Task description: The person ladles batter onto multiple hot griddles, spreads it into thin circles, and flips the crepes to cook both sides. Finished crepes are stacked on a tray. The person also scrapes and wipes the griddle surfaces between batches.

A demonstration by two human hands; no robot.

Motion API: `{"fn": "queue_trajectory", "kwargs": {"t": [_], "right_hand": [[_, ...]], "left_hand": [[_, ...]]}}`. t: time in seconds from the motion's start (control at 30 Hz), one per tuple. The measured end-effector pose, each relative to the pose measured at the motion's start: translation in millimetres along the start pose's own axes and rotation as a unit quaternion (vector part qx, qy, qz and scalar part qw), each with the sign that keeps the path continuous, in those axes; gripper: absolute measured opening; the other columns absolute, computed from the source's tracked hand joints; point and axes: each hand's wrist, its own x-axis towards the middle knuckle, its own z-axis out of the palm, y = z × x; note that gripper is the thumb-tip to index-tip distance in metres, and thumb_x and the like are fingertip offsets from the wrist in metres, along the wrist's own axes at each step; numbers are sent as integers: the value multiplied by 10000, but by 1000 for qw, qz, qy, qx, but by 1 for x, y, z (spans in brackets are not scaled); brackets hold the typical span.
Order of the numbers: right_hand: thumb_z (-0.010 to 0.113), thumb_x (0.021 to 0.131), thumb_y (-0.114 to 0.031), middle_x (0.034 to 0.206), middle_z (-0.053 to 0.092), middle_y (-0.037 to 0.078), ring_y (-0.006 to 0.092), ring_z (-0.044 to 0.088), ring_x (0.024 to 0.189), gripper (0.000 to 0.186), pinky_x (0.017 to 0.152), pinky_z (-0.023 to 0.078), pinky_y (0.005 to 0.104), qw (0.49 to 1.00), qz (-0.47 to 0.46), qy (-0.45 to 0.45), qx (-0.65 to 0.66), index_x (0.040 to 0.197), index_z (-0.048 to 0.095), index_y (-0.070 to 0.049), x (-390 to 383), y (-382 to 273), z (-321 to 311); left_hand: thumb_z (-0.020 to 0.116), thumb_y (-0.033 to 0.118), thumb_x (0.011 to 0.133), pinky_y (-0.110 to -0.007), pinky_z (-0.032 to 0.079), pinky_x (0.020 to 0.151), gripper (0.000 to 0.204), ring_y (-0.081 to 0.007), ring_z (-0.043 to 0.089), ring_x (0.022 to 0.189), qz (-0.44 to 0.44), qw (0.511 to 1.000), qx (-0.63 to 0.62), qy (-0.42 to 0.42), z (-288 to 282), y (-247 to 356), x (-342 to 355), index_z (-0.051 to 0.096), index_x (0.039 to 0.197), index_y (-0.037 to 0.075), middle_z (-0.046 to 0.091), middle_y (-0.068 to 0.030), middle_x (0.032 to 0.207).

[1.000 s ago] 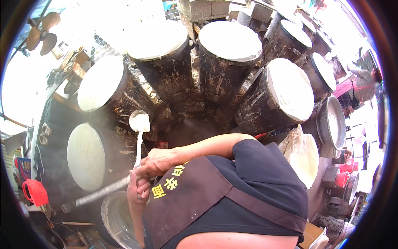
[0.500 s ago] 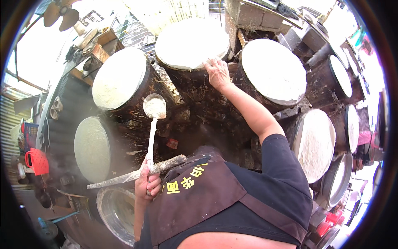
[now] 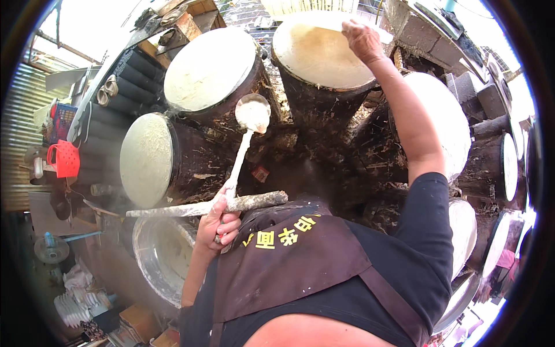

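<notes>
— What is carried by the dark drum (image 3: 318, 55)?
— A pale sheet (image 3: 384, 36), gathered near the far rim; it could be torn if pulled where stuck.
— And the stick (image 3: 257, 201)?
— It is crossed with the ladle (image 3: 238, 163); if that is tipped, white paste (image 3: 254, 117) could be spilled. Both are clasped by the left hand's (image 3: 219, 227) fingers; the sheet seems pinched by the right hand (image 3: 363, 43).

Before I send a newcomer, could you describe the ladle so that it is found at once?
Start from the brown apron at lower middle. Beside its upper left edge, the left hand holds two crossing long things. The ladle points upward and ends in a round bowl of whitish stuff, unlike the plain stick.
</notes>
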Motion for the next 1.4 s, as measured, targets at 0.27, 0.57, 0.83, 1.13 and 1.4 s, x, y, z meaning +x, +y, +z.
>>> {"fn": "queue_trajectory", "kwargs": {"t": [0.27,0.57,0.83,1.13,1.4], "right_hand": [[610,861,-74,602,553,107,183,537,541,239,472,428,346,984,155,40,80,644,519,-33,-80,-112,-133],[569,851,-144,800,589,153,347,608,769,97,675,489,431,917,386,-100,27,818,576,-53,-268,-260,-190],[520,767,-33,900,630,171,376,623,862,123,722,505,460,832,544,-88,-60,870,586,-47,-412,-313,-230],[684,829,-94,897,674,50,156,643,780,92,711,528,282,587,625,500,117,896,646,-44,-613,-334,-507],[603,888,-25,1115,630,144,280,631,966,273,814,538,421,317,561,757,107,1156,574,13,-849,-394,-566]], "left_hand": [[441,264,1016,-207,361,336,389,-47,362,456,-40,998,-24,-50,-33,26,1,358,1394,235,404,-8,703],[382,349,1026,-232,363,321,334,-61,368,431,-173,978,38,-107,-88,78,-17,428,1322,201,397,3,695],[342,417,1028,-225,332,321,385,-70,359,421,-281,948,80,-128,-90,74,-23,472,1310,188,334,16,672],[376,516,990,-253,329,296,449,-98,322,363,-372,904,152,-149,-55,40,-18,490,826,114,304,32,528],[360,536,989,-293,347,335,471,-124,375,443,-430,857,141,-247,-23,-7,-13,391,801,105,338,13,608]]}}
